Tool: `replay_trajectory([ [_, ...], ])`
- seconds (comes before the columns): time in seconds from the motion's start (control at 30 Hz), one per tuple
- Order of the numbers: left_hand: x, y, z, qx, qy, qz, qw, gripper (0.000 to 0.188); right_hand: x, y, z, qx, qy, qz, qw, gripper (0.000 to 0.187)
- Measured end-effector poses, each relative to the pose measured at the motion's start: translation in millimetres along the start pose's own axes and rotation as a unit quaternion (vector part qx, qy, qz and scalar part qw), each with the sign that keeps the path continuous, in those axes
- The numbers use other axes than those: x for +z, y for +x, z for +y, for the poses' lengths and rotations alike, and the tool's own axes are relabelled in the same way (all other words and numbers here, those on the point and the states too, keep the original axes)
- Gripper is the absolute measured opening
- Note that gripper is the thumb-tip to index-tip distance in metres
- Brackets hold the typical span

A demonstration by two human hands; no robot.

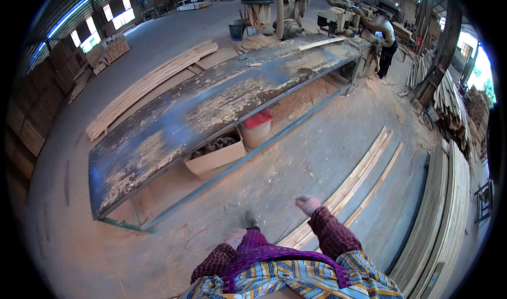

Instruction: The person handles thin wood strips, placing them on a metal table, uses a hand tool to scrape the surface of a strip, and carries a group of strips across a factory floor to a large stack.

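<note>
My right hand (308, 204) is held out in front of me above the floor, its fingers curled in and nothing seen in them. Just beyond its wrist lie long narrow wood strips (355, 178) on the floor, apart from the hand. My left hand (235, 238) hangs low beside my purple apron (259, 246), and its fingers are too blurred to make out. Ahead stands a long dark work table (198, 111) strewn with wood shavings; neither hand touches it.
Under the table are a cardboard box (216, 159) of dark scraps and a pale bucket (257, 133) with a red cover. Long boards (438, 220) are stacked at my right, more planks (153, 85) behind the table. Another person (387, 43) stands by machinery at the far right.
</note>
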State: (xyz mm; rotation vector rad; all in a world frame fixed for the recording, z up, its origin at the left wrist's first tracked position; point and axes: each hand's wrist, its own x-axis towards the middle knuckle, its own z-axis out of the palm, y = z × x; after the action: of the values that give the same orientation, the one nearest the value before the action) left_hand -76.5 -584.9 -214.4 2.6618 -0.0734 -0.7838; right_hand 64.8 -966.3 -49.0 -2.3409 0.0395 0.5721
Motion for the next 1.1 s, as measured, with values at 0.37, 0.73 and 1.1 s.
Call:
replay_trajectory([
  [0.37,-195,262,8,0.037,-0.227,0.042,0.972,0.046,-6,45,216,0.241,-0.162,-0.239,0.926,0.041],
  [0.73,-446,412,98,0.046,-0.469,0.109,0.875,0.047,-211,402,25,0.197,0.076,0.1,0.972,0.042],
  [1.1,-515,499,133,-0.31,-0.725,0.159,0.593,0.025,-413,894,-370,-0.226,-0.023,0.028,0.973,0.04],
])
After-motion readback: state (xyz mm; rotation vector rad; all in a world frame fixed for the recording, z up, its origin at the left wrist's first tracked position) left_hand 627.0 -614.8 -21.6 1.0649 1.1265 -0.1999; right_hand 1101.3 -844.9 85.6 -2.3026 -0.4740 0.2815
